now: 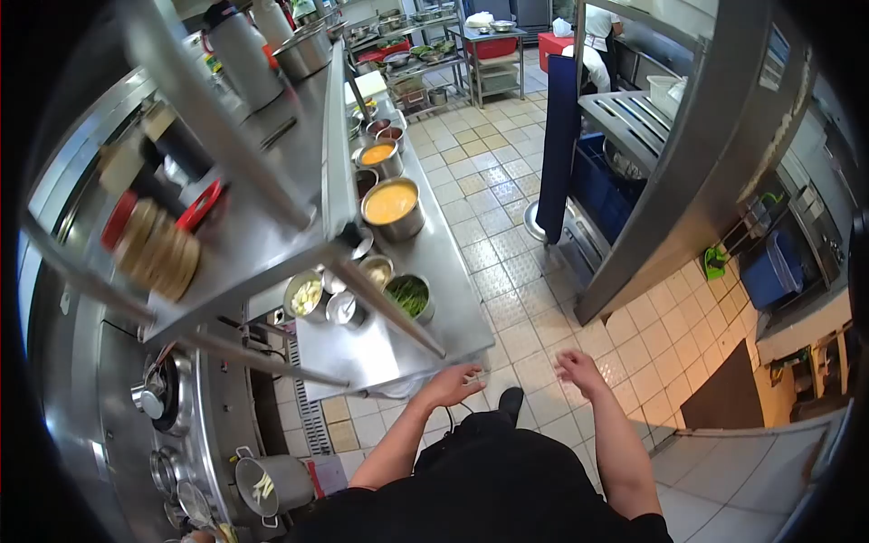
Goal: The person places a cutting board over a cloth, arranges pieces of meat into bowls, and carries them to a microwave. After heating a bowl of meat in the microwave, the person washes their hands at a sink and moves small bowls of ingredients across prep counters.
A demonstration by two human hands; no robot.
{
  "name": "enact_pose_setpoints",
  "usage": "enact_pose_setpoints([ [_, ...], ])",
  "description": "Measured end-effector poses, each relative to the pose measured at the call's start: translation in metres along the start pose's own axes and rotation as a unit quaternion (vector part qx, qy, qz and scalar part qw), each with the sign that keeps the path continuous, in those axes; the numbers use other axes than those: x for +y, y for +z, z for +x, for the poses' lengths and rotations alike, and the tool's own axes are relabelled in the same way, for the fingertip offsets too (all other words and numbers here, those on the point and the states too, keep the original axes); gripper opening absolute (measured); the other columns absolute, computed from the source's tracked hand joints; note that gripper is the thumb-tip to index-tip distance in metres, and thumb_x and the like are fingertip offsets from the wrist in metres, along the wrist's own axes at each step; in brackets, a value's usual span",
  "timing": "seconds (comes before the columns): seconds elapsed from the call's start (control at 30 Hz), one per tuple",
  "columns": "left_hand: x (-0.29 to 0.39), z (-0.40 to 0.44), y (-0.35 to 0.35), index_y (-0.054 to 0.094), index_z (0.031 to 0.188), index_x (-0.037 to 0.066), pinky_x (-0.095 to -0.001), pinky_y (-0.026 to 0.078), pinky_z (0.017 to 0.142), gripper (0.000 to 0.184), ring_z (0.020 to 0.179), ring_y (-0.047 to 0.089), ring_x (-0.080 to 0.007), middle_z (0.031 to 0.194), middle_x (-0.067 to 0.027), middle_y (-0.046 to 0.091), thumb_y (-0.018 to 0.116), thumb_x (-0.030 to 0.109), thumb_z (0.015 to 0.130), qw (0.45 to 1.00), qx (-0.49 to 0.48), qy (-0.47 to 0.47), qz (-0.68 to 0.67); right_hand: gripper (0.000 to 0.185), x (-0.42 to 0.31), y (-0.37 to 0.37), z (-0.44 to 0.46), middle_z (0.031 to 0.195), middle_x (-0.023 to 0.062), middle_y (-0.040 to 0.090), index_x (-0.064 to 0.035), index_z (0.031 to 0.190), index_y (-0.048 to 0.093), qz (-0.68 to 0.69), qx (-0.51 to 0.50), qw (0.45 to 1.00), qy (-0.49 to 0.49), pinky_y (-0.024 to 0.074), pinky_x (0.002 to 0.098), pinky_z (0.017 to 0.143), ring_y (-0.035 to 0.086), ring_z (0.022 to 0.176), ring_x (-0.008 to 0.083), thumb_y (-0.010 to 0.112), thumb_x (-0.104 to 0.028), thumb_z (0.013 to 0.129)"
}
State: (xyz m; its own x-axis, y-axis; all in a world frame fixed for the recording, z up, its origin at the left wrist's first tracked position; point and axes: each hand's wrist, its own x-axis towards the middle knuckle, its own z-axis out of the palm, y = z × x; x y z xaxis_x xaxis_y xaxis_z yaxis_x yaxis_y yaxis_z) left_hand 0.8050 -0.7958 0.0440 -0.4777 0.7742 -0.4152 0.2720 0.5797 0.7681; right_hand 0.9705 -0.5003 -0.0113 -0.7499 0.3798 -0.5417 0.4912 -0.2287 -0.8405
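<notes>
My left hand (453,385) is near the front corner of the steel counter (466,330), its fingers apart and nothing in them. Out over the tiled floor, my right hand (579,371) hangs with its fingers loosely curled; nothing shows in it. On the counter stand a pot of orange sauce (391,201), a smaller pot of orange sauce (377,156), a container of green vegetables (409,296) and a bowl of pale chopped pieces (306,297). Neither hand touches any of them.
A steel overhead shelf (262,262) crosses the left side. A large pot (285,480) stands at lower left beside the stove. On the right are a steel rack (625,122) and a blue bin (769,271). Two people (597,27) are at the back.
</notes>
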Motion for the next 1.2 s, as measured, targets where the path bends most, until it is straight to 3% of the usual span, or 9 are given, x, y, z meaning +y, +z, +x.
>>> enact_pose_setpoints([
  [0.17, 0.068, 0.091, -0.023, 0.054, 0.127, 0.004, -0.0388, 0.049, 0.089, 0.052, 0.105, 0.062, -0.0313, 0.118, -0.0195, 0.062, 0.064, 0.038, 0.088, 0.999, -0.011, 0.05, -0.003, 0.004, 0.103, -0.125, 0.009, 0.072, 0.0051, 0.053, -0.0059, 0.088, 0.053, 0.083, 0.251, 0.954, 0.145, 0.0445, 0.0303, 0.047, 0.051, 0.057, 0.0161, 0.051, -0.009, 0.087],
  [0.23, 0.092, 0.122, -0.035, 0.054, 0.127, 0.005, -0.0388, 0.05, 0.089, 0.052, 0.106, 0.061, -0.0302, 0.12, -0.0187, 0.061, 0.064, 0.038, 0.089, 0.994, -0.016, 0.106, 0.0, 0.014, 0.166, -0.179, 0.0, 0.061, 0.0044, 0.046, -0.011, 0.074, 0.048, 0.197, 0.324, 0.903, 0.203, 0.0376, 0.0317, 0.039, 0.047, 0.048, 0.0167, 0.043, -0.004, 0.085],
  [0.4, 0.125, 0.178, -0.059, 0.053, 0.128, 0.004, -0.0383, 0.049, 0.089, 0.054, 0.108, 0.06, -0.0293, 0.121, -0.0171, 0.06, 0.063, 0.04, 0.09, 0.994, -0.016, 0.099, -0.046, 0.006, 0.184, -0.265, 0.018, 0.054, 0.0065, 0.045, -0.0065, 0.084, 0.053, 0.136, 0.361, 0.864, 0.324, 0.0378, 0.0365, 0.04, 0.05, 0.048, 0.0226, 0.048, -0.008, 0.084],
  [0.53, 0.112, 0.226, -0.062, 0.052, 0.128, 0.003, -0.0387, 0.048, 0.091, 0.053, 0.108, 0.06, -0.0296, 0.122, -0.0176, 0.06, 0.061, 0.04, 0.091, 0.996, 0.06, 0.024, -0.068, 0.013, 0.123, -0.285, 0.156, 0.066, 0.012, 0.056, -0.0014, 0.081, 0.057, -0.075, 0.212, 0.945, 0.239, 0.0438, 0.0402, 0.048, 0.056, 0.056, 0.0257, 0.052, -0.014, 0.083],
  [0.6, 0.119, 0.243, -0.071, 0.052, 0.128, 0.003, -0.0391, 0.048, 0.092, 0.053, 0.108, 0.06, -0.0299, 0.122, -0.018, 0.06, 0.061, 0.039, 0.091, 0.993, 0.094, -0.001, -0.077, 0.019, 0.044, -0.265, 0.219, 0.077, 0.0143, 0.062, 0.004, 0.082, 0.059, -0.299, 0.095, 0.928, 0.201, 0.048, 0.0412, 0.06, 0.059, 0.065, 0.0262, 0.056, -0.015, 0.081],
  [0.67, 0.131, 0.257, -0.079, 0.052, 0.128, 0.003, -0.0402, 0.048, 0.093, 0.054, 0.108, 0.06, -0.0315, 0.122, -0.0189, 0.059, 0.061, 0.04, 0.09, 0.989, 0.133, -0.012, -0.066, 0.022, 0.009, -0.251, 0.298, 0.082, 0.0142, 0.064, 0.0023, 0.087, 0.061, -0.315, 0.085, 0.943, -0.065, 0.0486, 0.0403, 0.066, 0.06, 0.078, 0.0227, 0.061, -0.019, 0.083],
  [0.87, 0.166, 0.277, -0.106, 0.053, 0.127, 0.004, -0.0407, 0.048, 0.093, 0.053, 0.108, 0.06, -0.0337, 0.122, -0.0191, 0.06, 0.061, 0.039, 0.089, 0.973, 0.213, -0.046, -0.079, 0.015, -0.143, -0.173, 0.485, 0.082, 0.0052, 0.064, -0.0046, 0.097, 0.062, -0.221, -0.1, 0.966, -0.094, 0.0481, 0.0273, 0.054, 0.059, 0.062, 0.0127, 0.061, -0.018, 0.091],
  [0.97, 0.164, 0.283, -0.126, 0.052, 0.13, 0.007, -0.0407, 0.047, 0.094, 0.054, 0.111, 0.059, -0.0327, 0.123, -0.0199, 0.058, 0.062, 0.041, 0.089, 0.968, 0.223, -0.068, -0.091, 0.018, -0.186, -0.128, 0.538, 0.087, 0.0064, 0.066, -0.0016, 0.101, 0.062, -0.157, -0.166, 0.971, -0.07, 0.0503, 0.0254, 0.057, 0.063, 0.072, 0.014, 0.061, -0.017, 0.091],
  [1.2, 0.137, 0.324, -0.206, 0.053, 0.127, 0.005, -0.0409, 0.048, 0.092, 0.053, 0.108, 0.06, -0.0325, 0.119, -0.0201, 0.06, 0.062, 0.04, 0.089, 0.964, 0.251, -0.076, -0.05, 0.018, -0.276, -0.052, 0.56, 0.086, 0.0074, 0.065, -0.0027, 0.103, 0.059, -0.172, -0.248, 0.953, -0.036, 0.0482, 0.027, 0.054, 0.062, 0.066, 0.0149, 0.058, -0.018, 0.094],
])
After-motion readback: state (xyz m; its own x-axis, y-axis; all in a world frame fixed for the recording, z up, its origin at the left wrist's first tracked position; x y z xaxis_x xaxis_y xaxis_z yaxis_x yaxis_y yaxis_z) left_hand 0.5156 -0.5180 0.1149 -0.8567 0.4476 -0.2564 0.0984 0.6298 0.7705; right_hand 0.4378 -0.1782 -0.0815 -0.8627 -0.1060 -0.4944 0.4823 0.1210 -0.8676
